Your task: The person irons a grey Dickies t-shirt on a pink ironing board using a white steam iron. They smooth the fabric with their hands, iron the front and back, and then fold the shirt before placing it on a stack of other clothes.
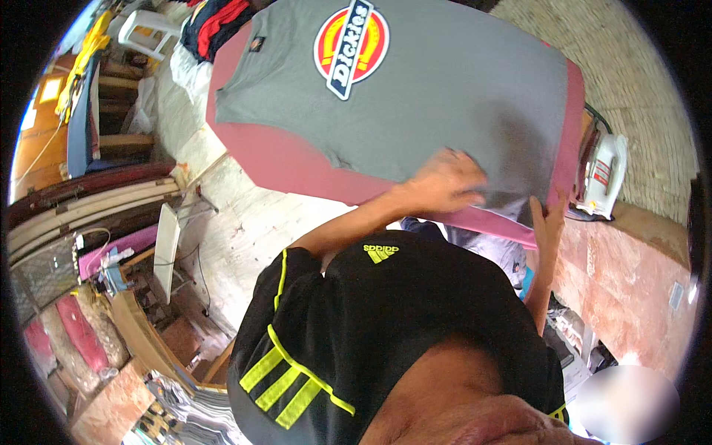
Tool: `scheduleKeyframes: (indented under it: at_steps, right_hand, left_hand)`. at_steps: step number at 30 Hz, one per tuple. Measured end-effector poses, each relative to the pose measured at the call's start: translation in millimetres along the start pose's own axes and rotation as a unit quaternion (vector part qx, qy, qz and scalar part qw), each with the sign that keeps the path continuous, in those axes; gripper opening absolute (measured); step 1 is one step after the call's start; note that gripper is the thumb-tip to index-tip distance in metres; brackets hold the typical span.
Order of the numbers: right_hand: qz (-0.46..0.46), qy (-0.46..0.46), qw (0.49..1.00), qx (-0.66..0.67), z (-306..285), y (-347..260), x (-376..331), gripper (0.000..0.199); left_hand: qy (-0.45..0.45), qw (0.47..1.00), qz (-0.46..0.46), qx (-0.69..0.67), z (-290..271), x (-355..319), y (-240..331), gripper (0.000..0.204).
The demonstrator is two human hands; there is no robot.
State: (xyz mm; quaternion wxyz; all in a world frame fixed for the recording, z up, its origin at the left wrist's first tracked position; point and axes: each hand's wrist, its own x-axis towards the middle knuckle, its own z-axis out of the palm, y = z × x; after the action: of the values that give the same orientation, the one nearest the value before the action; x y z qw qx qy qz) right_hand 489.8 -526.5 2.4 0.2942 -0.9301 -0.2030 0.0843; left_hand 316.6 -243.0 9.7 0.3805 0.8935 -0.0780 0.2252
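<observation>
Grey T-shirt [445,89] is lying print-up on the pink board [278,159]. Left hand [449,182] is sitting over its near edge, released, fingers loosely bent. Right hand [547,216] is reaching the shirt's near-right corner; can't tell if it's pinching. Risk: uneven pull could be skewing the cloth or leaving creases. Iron [604,176] is standing just off the right end, near the right hand: knock hazard, burn if hot. Clothes pile [219,31] is crowding the far-left end; white stool [147,33] is standing left of it.

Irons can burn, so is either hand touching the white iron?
No, the white iron sits to the right, apart from the left hand and right hand by the grey shirt.
</observation>
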Motion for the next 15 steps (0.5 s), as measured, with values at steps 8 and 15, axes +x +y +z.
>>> scheduleKeyframes:
  at_steps: [8, 15]
  right_hand:
    - [0.099, 0.025, 0.976, 0.193, 7.0, 24.4, -12.7, 0.066]
    - [-0.133, 0.174, 0.970, 0.110, 34.3, 25.7, -19.9, 0.054]
  left_hand:
    - [0.255, 0.744, -0.348, 0.510, -232.6, -151.9, -115.1, 0.052]
    - [0.303, 0.752, -0.450, 0.373, -312.4, -200.5, -184.6, 0.045]
